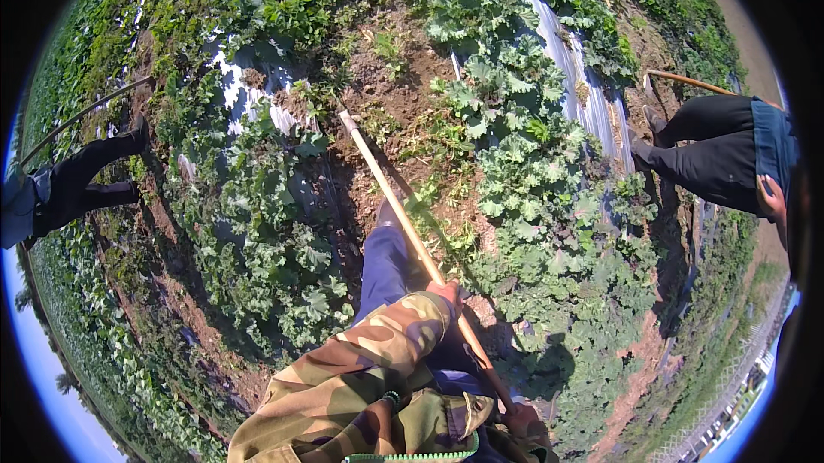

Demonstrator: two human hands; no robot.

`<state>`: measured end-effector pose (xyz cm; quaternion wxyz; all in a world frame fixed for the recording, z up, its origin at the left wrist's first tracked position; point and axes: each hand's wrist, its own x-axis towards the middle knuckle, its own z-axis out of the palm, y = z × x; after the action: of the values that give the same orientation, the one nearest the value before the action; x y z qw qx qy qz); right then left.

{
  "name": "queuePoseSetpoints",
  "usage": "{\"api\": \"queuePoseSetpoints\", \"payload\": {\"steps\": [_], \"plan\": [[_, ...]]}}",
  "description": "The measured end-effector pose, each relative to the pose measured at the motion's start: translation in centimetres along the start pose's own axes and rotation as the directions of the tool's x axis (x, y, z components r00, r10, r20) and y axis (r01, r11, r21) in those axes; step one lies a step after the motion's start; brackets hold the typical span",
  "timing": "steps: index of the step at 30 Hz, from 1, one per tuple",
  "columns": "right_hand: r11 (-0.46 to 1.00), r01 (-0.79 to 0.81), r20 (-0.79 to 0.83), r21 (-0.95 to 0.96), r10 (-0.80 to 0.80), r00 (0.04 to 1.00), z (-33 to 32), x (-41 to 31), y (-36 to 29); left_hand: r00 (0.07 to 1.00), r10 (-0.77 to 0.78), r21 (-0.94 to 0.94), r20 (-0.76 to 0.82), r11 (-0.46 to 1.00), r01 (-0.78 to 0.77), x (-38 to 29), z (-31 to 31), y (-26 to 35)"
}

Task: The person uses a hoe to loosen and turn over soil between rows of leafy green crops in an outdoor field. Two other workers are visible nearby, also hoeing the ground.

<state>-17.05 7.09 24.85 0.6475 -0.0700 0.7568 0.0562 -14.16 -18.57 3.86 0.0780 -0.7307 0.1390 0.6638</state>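
A long wooden hoe handle (pixel 409 225) runs from the lower right up to the soil between two rows of leafy plants. My left hand (pixel 449 294), below a camouflage sleeve, is wrapped around the middle of the handle. Close to its rear end, near the bottom of the view, my right hand (pixel 524 423) grips the same handle. The pale socket (pixel 348 120) at the far end is down at the ground; the blade itself is hard to make out. Loose brown soil (pixel 412 86) and low weeds (pixel 444 160) lie around the tool's head.
Curly kale plants (pixel 528 186) grow along both sides, through plastic mulch film (pixel 582 90). One person (pixel 71 186) stands at the left with a long-handled tool (pixel 90 117). At the right another person (pixel 708 147) stands by a second hoe (pixel 692 81). My shoe (pixel 388 212) rests in the furrow.
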Motion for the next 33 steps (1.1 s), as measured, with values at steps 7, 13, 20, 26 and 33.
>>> {"api": "queuePoseSetpoints", "payload": {"steps": [7,13,20,26,33], "plan": [[0.989,0.007,-0.004,-0.146,-0.008,1.0,0.2,-1.4,2.1,0.994,-0.038,-0.136,0.098,0.989,0.051,-0.8,0.7,-2.3],[0.972,0.143,-0.017,-0.188,-0.149,0.989,-0.1,-0.2,-0.4,0.994,0.028,-0.232,0.102,0.973,-0.004,-1.3,-0.3,2.0],[0.942,-0.297,-0.004,-0.154,0.3,0.954,-0.3,-2.6,4.5,0.939,-0.162,0.015,0.302,0.986,0.165,-1.6,1.0,-4.9],[0.973,-0.195,-0.078,-0.121,0.187,0.979,0.6,-0.5,3.1,0.964,-0.033,0.149,0.265,0.989,-0.007,0.4,0.5,-2.8],[1.0,0.012,-0.23,0.027,-0.005,0.973,-1.2,5.2,-6.6,0.96,0.252,0.051,0.12,0.964,-0.26,1.8,-0.2,9.5]]}}
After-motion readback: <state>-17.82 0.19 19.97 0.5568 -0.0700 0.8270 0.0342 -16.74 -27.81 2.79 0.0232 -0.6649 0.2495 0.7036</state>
